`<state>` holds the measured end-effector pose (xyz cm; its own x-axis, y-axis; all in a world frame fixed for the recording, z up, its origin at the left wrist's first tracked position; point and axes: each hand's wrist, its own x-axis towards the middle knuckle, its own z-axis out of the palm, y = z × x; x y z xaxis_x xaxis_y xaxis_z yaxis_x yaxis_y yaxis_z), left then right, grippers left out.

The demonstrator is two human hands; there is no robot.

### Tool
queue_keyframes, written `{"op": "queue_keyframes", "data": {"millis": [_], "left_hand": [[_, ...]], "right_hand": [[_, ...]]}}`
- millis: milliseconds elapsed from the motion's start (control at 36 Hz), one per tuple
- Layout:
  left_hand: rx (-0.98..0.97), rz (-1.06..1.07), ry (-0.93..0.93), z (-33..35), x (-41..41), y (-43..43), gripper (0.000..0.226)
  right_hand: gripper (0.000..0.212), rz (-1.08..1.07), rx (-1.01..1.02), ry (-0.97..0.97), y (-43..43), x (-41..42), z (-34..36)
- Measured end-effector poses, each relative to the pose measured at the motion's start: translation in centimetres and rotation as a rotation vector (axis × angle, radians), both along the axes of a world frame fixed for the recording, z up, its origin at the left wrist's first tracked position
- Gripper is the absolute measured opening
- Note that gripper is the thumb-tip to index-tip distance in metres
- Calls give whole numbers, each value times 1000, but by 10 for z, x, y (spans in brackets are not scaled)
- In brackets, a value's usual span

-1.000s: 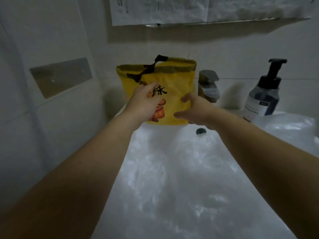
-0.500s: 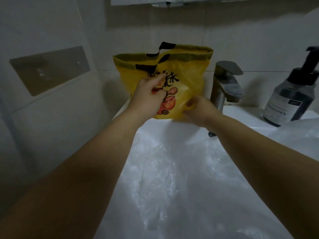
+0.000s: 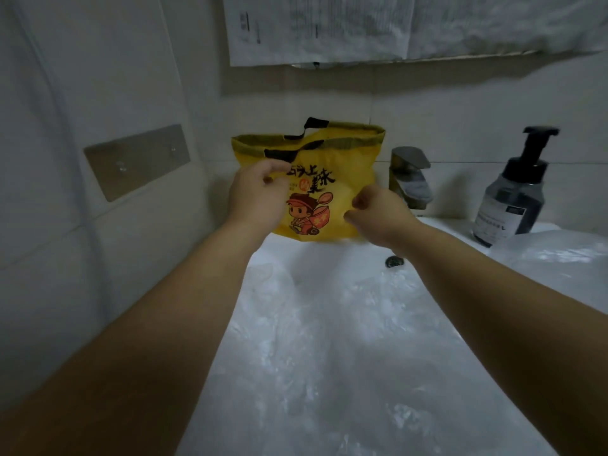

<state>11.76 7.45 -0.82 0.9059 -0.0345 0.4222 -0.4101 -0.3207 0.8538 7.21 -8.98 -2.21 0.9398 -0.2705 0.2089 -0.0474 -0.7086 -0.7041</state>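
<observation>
A yellow bag (image 3: 342, 179) with black handles and a cartoon print stands upright on the back rim of a white sink (image 3: 437, 225), against the tiled wall. My left hand (image 3: 258, 195) is at the bag's upper left front, where thumb and curled fingers pinch the fabric just below the black handle. At the bag's lower right side, my right hand (image 3: 378, 217) has its fingers curled on the fabric. The bag's top is open; its inside is hidden.
A metal faucet (image 3: 411, 179) stands right of the bag, with a dark pump bottle (image 3: 510, 199) further right. Crinkled clear plastic film (image 3: 329, 340) covers the basin. A metal plate (image 3: 138, 159) is fixed on the left wall; printed sheets (image 3: 329, 24) hang above.
My left hand has slid up and left on the bag's front, uncovering the cartoon print. My right hand has risen from the bag's bottom edge to its right side. The bag stays put.
</observation>
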Motion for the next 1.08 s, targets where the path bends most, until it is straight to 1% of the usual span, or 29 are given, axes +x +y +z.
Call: {"op": "queue_keyframes", "data": {"millis": [139, 194, 250, 306, 361, 417, 500, 556, 583, 611, 639, 667, 694, 722, 750, 778, 806, 861, 889, 917, 972, 1000, 1028, 1083], "left_hand": [[1, 2, -3, 5, -20, 6, 25], [-13, -4, 6, 3, -30, 8, 24], [1, -14, 23, 0, -40, 8, 22], [19, -53, 59, -5, -51, 6, 20], [38, -113, 104, -11, -63, 2, 19], [85, -177, 146, -19, -79, -4, 18], [126, -244, 172, -30, -96, -9, 20], [137, -262, 183, -37, -105, -11, 21], [142, -270, 192, -40, -110, -12, 21], [142, -274, 200, -42, -112, -12, 22], [141, -281, 210, -44, -117, -12, 22], [136, -285, 221, -46, -122, -13, 21], [127, -287, 229, -47, -124, -13, 21], [117, -291, 237, -48, -127, -13, 19], [107, -298, 248, -49, -131, -13, 16], [96, -311, 261, -49, -133, -13, 13], [87, -331, 277, -50, -135, -13, 8], [77, -389, 305, -53, -138, -16, 6], [71, -427, 316, -53, -140, -18, 10], [62, -469, 326, -55, -139, -19, 20], [60, -537, 331, -58, -138, -25, 43], [57, -548, 328, -59, -137, -29, 50], [43, -540, 323, -60, -135, -33, 51], [-35, -494, 323, -61, -129, -42, 40]], "right_hand": [[44, -2, 35, -30, 4, -20, 9], [46, 2, 73, -33, 4, -32, 9], [46, 14, 87, 7, 4, -45, 10], [47, 60, 97, 97, 4, -64, 10], [56, 141, 58, 231, 5, -85, 9], [74, 214, 23, 404, 4, -104, 5], [107, 321, 43, 654, 4, -126, 3], [121, 404, 6, 790, 3, -139, -1], [122, 435, -45, 844, 1, -146, -5], [117, 441, -135, 877, 1, -150, -8], [104, 430, -258, 893, 0, -153, -13], [86, 417, -408, 875, -1, -158, -18], [65, 398, -517, 820, -1, -158, -22], [49, 376, -580, 747, -2, -160, -27], [40, 362, -608, 671, -3, -162, -30], [35, 333, -569, 582, -4, -162, -31], [29, 279, -409, 480, -8, -162, -30], [16, 176, 75, 253, -17, -161, -27], [16, 140, 322, 152, -21, -159, -25], [15, 109, 513, 69, -24, -156, -23], [15, 72, 764, -39, -29, -151, -17], [21, 73, 858, -72, -31, -149, -15], [26, 87, 949, -95, -32, -148, -13], [32, 151, 1124, -110, -36, -146, -12]]}}
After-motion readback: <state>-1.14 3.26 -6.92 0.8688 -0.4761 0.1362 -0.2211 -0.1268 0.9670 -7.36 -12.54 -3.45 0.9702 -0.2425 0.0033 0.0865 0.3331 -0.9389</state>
